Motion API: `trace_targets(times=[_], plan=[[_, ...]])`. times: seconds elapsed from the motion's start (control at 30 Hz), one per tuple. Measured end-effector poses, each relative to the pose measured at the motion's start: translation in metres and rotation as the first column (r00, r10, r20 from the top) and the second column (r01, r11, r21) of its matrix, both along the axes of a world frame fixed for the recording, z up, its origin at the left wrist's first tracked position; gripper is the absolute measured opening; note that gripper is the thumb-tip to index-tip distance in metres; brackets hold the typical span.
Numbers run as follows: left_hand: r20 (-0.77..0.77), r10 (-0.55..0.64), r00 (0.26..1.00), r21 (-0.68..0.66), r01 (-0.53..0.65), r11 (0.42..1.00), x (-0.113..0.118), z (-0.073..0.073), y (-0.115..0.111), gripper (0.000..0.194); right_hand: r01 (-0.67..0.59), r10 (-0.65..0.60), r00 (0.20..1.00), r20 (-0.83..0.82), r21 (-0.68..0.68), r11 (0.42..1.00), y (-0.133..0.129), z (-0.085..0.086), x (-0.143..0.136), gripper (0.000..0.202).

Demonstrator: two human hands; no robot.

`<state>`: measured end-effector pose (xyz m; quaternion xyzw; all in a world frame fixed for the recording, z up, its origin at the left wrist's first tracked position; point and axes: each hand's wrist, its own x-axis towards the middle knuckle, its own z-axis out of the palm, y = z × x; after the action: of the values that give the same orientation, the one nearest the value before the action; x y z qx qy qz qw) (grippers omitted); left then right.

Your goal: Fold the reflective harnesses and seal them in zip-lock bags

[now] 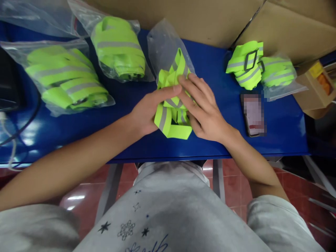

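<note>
A bundle of neon yellow-green reflective strap with grey stripes is held between my two hands over the blue table. My left hand wraps its left side, thumb laid across the top. From the right, my right hand presses on the bundle with its fingers reaching over it, closed against the strap. A loop of strap hangs out at the near end, and a pointed fold sticks up at the far end. Behind and partly under the bundle lies a clear plastic bag; whether any strap is inside it I cannot tell.
Two bagged strap bundles, one at far left and one behind it, lie on the blue table. At right are a strap bundle with a black buckle, a bagged bundle and a phone. Cardboard boxes line the back.
</note>
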<state>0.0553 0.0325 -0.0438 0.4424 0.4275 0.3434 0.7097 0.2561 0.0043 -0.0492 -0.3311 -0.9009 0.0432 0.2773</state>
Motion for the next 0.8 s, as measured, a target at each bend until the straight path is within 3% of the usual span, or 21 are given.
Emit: trace_targets(times=[0.07,0.2,0.3,0.4,0.63,0.8], plan=[[0.141,-0.002,0.99,-0.064,0.011,0.998,-0.002,-0.001,0.005,0.024,-0.002,-0.009,0.995,-0.095,-0.117,0.993,0.002,-0.002,0.002,0.048],[0.228,-0.014,0.973,-0.129,0.045,0.991,-0.003,-0.004,0.007,0.041,0.153,-0.293,0.859,-0.419,-0.335,0.929,0.013,-0.002,0.012,0.062],[0.2,-0.073,0.977,-0.152,0.104,0.983,-0.002,-0.004,0.002,0.049,-0.01,-0.241,0.881,-0.408,-0.524,0.852,0.023,0.001,0.02,0.08],[0.232,-0.068,0.97,-0.177,0.111,0.978,-0.002,-0.003,-0.001,0.053,-0.075,-0.223,0.902,-0.369,-0.644,0.762,0.027,0.003,0.022,0.077],[0.369,-0.015,0.929,-0.19,0.091,0.978,0.004,-0.011,-0.007,0.037,0.055,-0.332,0.839,-0.431,-0.54,0.84,0.012,0.007,0.008,0.051],[0.449,0.043,0.892,-0.227,0.068,0.971,0.01,-0.017,-0.011,0.027,0.244,-0.365,0.839,-0.403,-0.321,0.915,-0.001,0.008,0.001,0.042]])
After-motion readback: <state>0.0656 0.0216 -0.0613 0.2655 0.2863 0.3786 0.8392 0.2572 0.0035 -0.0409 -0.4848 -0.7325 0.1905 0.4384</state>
